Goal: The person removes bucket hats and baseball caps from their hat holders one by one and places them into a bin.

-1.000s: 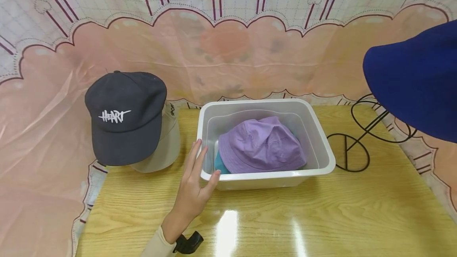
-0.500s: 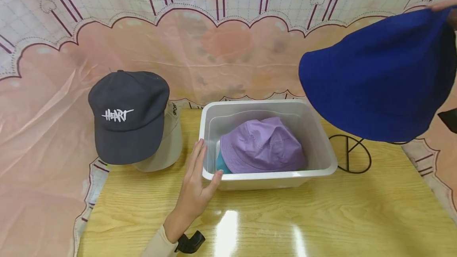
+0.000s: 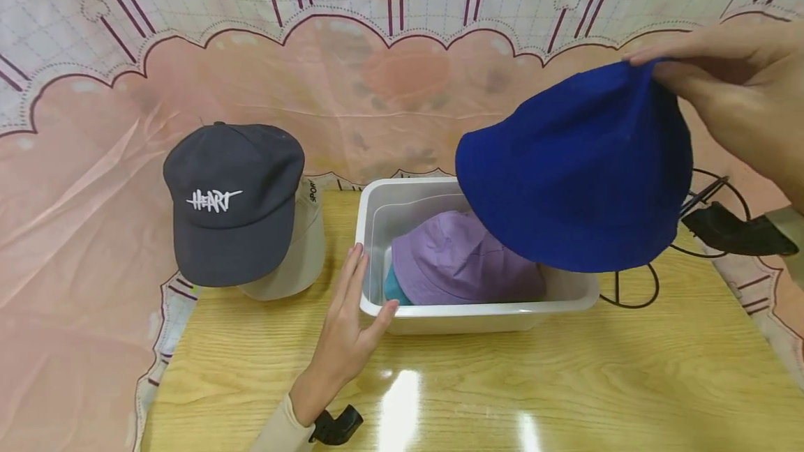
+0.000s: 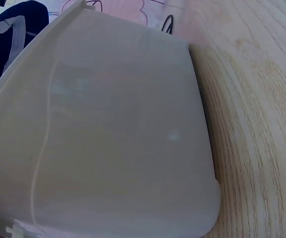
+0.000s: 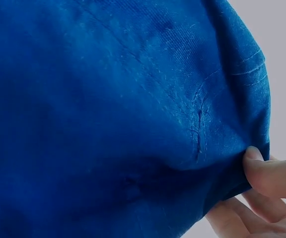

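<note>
Pinching a fold of the blue hat (image 3: 578, 173) at its crown, the right hand (image 3: 747, 89) holds it up at the right, and from my head camera the hat hides the far right part of the bin (image 3: 465, 310). In my right wrist view I see the thumb on one face of the fabric and fingers behind it. The brim hangs tilted, toward the left and near side. I have the left hand (image 3: 342, 340) at the bin's near left corner, fingers extended, fingertips at the left rim and thumb at the near one. Inside the bin I can see a purple hat (image 3: 458, 260) on top of something teal (image 3: 394, 291). Well to the left, a dark cap (image 3: 232, 204) marked HEART partly covers a beige cap (image 3: 292, 260). Right of the bin, a looped black cable (image 3: 657, 288) lies on the wooden table (image 3: 628, 382), and a patterned cloth (image 3: 402, 117) hangs along the far side.
</note>
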{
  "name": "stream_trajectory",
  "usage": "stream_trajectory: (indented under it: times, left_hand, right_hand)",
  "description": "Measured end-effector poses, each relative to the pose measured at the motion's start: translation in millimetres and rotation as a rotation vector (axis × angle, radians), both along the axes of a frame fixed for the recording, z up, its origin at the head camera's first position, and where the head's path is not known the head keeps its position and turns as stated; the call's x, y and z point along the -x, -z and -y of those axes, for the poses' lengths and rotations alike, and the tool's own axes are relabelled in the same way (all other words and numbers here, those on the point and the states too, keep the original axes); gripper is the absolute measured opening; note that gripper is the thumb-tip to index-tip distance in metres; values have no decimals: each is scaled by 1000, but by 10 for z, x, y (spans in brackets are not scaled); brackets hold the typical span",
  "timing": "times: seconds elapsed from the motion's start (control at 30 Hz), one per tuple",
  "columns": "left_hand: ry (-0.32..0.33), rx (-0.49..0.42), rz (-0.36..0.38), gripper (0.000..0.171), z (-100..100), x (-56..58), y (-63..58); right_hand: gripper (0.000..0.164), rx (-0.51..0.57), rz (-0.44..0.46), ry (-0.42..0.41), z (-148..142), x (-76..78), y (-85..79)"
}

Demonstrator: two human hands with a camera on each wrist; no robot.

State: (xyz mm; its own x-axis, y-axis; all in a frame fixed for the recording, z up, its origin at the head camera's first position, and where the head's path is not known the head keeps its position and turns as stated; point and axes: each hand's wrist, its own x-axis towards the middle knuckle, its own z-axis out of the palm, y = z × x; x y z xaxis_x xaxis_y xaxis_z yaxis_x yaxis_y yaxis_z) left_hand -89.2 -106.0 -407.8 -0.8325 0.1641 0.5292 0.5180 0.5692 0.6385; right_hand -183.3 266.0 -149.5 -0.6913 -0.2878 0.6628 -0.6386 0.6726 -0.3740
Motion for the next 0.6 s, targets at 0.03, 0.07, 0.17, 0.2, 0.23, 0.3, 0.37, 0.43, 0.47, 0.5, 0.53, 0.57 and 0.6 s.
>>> stream_trajectory:
  times: [0.03,0.07,0.17,0.2,0.23,0.3,0.37,0.43,0.47,0.5,0.53,0.57,0.6]
  left_hand:
    - [0,0,2,73,0,2,2]
    - [-2,1,1,73,1,3,3]
    - [0,2,5,74,15,-1,3]
    - [2,1,6,75,23,-4,3]
    - [4,0,9,75,29,-9,3]
    - [7,2,9,76,43,-17,4]
    - [10,-1,17,77,57,-27,4]
    - [11,0,24,78,68,-37,-5]
    - [11,2,29,79,74,-44,-9]
    - [14,1,34,80,80,-50,-17]
    - [15,0,44,80,87,-58,-23]
    - [17,0,48,81,92,-65,-30]
    - [19,2,52,81,97,-72,-35]
  right_hand:
    - [24,-11,-20,-7,101,-51,-13]
    - [24,-25,-29,1,199,-107,-25]
    - [24,-28,-23,-16,351,-132,14]
    - [24,-28,-21,-27,388,-122,40]
    - [23,-17,-8,-56,420,-108,75]
    - [21,19,25,-97,496,-72,155]
    - [20,40,57,-122,570,-44,238]
    - [20,50,81,-142,639,-31,323]
    - [21,51,87,-143,676,-28,365]
    - [21,40,93,-148,709,-28,402]
    - [21,35,90,-154,746,-28,441]
    - [22,29,84,-167,778,-25,480]
    - [21,24,74,-177,811,-20,518]
